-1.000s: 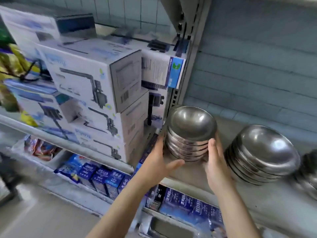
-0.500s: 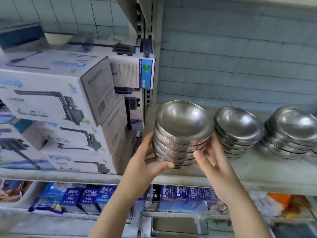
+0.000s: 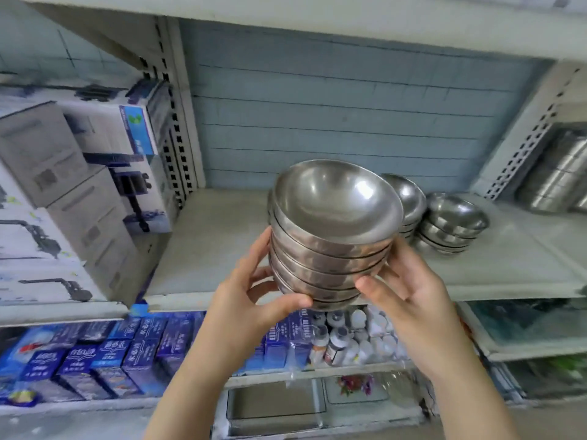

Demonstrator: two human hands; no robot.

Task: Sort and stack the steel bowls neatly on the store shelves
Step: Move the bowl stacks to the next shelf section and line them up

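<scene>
A stack of several nested steel bowls (image 3: 333, 230) is held up in front of the pale shelf (image 3: 206, 249), tilted so the top bowl's hollow faces me. My left hand (image 3: 251, 309) grips the stack's left side and bottom, thumb curled under the lowest bowl. My right hand (image 3: 409, 296) grips the right side, thumb against the lower rims. Behind the held stack, a second stack of bowls (image 3: 408, 201) stands on the shelf, and a third bowl stack (image 3: 452, 223) stands to its right.
White cardboard boxes (image 3: 73, 198) fill the shelf bay at left. A perforated upright (image 3: 178, 134) divides the bays. Steel containers (image 3: 559, 173) sit at far right. Below are blue boxes (image 3: 133, 354) and small white bottles (image 3: 355, 335). Another shelf board (image 3: 317, 17) runs overhead.
The view has swung right and closer. The stack in my hands has risen and tilted further toward me, now covering part of the second stack on the shelf.
</scene>
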